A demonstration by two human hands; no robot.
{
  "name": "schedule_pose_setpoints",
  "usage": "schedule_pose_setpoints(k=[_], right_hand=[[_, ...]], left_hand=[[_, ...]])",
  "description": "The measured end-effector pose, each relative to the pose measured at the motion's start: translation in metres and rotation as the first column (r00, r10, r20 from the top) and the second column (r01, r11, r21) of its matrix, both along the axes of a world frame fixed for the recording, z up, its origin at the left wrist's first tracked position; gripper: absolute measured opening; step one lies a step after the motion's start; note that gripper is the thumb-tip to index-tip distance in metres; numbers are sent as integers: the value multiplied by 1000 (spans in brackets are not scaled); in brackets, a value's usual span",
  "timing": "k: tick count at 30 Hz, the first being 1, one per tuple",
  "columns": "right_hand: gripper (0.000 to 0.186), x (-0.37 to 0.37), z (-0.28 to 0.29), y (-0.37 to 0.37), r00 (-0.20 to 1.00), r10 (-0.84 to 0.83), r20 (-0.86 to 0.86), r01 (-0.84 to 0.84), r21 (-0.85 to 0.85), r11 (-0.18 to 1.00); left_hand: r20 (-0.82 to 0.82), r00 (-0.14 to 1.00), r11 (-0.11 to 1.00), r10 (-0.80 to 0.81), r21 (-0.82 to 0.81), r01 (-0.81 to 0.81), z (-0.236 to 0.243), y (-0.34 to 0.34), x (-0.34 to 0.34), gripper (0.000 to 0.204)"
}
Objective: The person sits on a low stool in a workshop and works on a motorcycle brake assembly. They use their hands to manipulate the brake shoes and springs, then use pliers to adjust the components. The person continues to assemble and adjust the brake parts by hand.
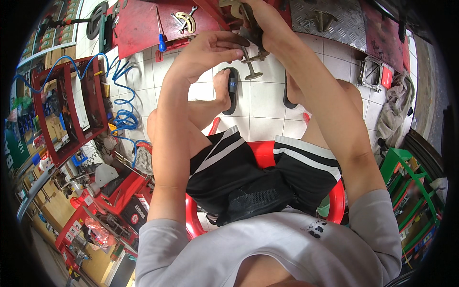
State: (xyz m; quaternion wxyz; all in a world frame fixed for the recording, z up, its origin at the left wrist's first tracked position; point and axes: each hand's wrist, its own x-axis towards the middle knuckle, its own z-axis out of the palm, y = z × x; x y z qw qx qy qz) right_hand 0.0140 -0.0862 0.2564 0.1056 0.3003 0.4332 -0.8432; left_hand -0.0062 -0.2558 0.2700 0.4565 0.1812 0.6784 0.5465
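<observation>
At the top middle, a dark, greasy metal part [254, 75] hangs over the floor tiles; its lower end has a thin stem and a round, flat foot. I cannot make out its exact kind. My left hand [210, 51] reaches in from the left, thumb and fingers pinched at the stem. Higher up, my right hand [262, 23] is closed around the part's upper portion, its fingers partly hidden behind the metal. On the red bench just left of my hands lie a blue-handled screwdriver [162, 44], a wrench [191, 12] and a curved, brass-coloured slotted plate [185, 21].
A diamond-plate metal surface [330, 28] holds a funnel-shaped metal piece [323, 20]. A coiled blue air hose [125, 117] hangs beside a red metal frame [52, 115] at left. At right are a crumpled cloth [396, 103] and a green rack [406, 177]. I sit on a red stool [263, 154].
</observation>
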Motion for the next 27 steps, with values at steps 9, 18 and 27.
schedule_pose_setpoints(k=[9,18,27], right_hand=[[37,0,-7,0,999,30,-32,-30,11,999],[37,0,0,-2,1000,17,9,-17,17,1000],[37,1,1,-2,1000,5,-5,-5,-1,1000]], left_hand=[[-6,1000,1000,6,-30,-6,-6,5,1,39],[-63,996,989,-55,-141,46,-8,4,-2,39],[-68,996,988,-58,-150,47,-4,5,-1,36]])
